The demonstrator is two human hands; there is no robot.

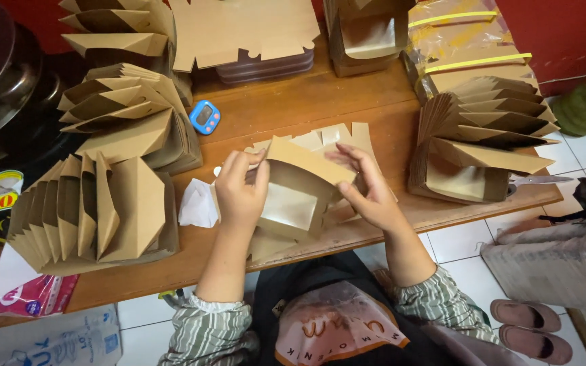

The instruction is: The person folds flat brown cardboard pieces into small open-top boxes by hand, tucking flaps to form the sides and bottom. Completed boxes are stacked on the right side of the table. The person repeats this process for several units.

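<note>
Box (293, 200) sits at table (320, 108) centre, half-folded. Left hand (241, 193) pinches its 9 o'clock wall; right hand (367, 190) pinches the 3 o'clock flap. I'd keep both walls square, press creases flat, then tuck flap. Finished stacks (93, 213) at 9 and 2 o'clock.

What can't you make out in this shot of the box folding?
Head view only:
- Front wall of the brown box: covered by the left hand.
- Its right corner: behind the right hand.
- Blue timer display: too small.
- Flat sheets under the box: mostly hidden by it.
- Top stacks: cut off by the frame edge.
</note>
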